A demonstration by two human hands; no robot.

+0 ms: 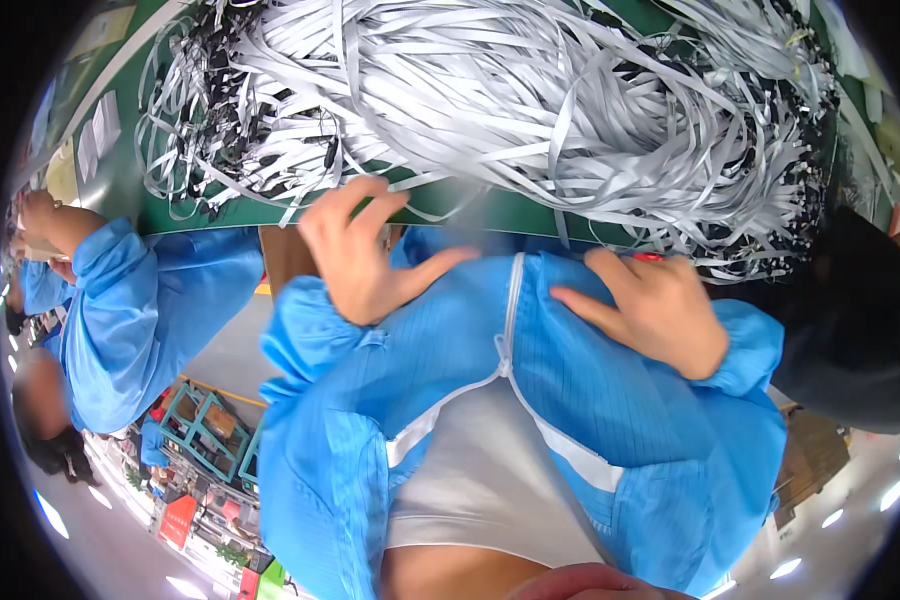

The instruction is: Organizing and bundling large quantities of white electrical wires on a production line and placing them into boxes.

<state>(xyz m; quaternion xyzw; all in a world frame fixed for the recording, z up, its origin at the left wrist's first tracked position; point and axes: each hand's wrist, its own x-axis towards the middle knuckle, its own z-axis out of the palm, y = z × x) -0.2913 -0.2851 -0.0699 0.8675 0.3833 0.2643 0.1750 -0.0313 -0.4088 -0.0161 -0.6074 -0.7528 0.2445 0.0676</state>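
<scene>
Straps (pixel 420 85), flat, narrow and pale silver-grey, lie in one large tangled heap on a green table (pixel 122 180), stretching from left to right and reaching the near edge on the right. They loop and cross, shiny in places, with small black ends (pixel 205 130) clustered mainly at the heap's left and right sides. Both straps and ends are too many to count. Two hands are at the table's near side. The left hand (pixel 355 255), just near of the heap, is spread wide, thumb well apart from the fingers. The right hand (pixel 660 310) has thumb and forefinger apart; one red item (pixel 648 257) shows at its fingers, but I cannot tell whether it is held. One blue jacket (pixel 670 420) has one white zip (pixel 513 300). Two other people flank the wearer: one blue sleeve (pixel 120 320) left, one dark sleeve (pixel 860 330) right.
</scene>
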